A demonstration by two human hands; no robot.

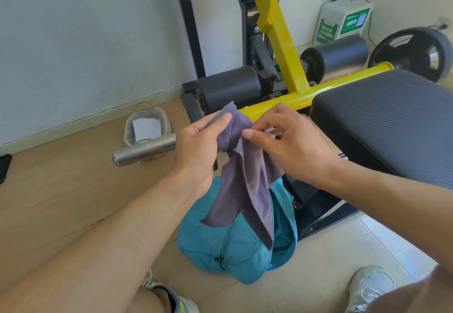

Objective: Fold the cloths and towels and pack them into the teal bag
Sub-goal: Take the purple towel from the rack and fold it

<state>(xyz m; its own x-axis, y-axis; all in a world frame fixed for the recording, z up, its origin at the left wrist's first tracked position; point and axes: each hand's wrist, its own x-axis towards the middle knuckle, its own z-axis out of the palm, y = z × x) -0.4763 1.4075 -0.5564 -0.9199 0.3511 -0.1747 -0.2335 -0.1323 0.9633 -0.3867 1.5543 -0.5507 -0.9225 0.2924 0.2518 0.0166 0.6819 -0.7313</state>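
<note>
Steel bar (pixel 144 149): near end visible, remainder hidden behind left hand (pixel 197 144). Left hand raised, palm inward, thumb and fingers closed on the upper fold of the purple cloth (pixel 241 177). Cloth hangs crumpled, covering the teal bag (pixel 220 246) opening on the floor below. Right hand (pixel 288 141) pinches the cloth's top edge; its fingertips partly concealed.

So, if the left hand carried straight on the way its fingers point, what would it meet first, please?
Beyond the purple cloth that the left hand already grips, the fingers point up and right, toward the yellow bar of the gym bench. That looks like the first obstacle, though depth is unclear.
</note>
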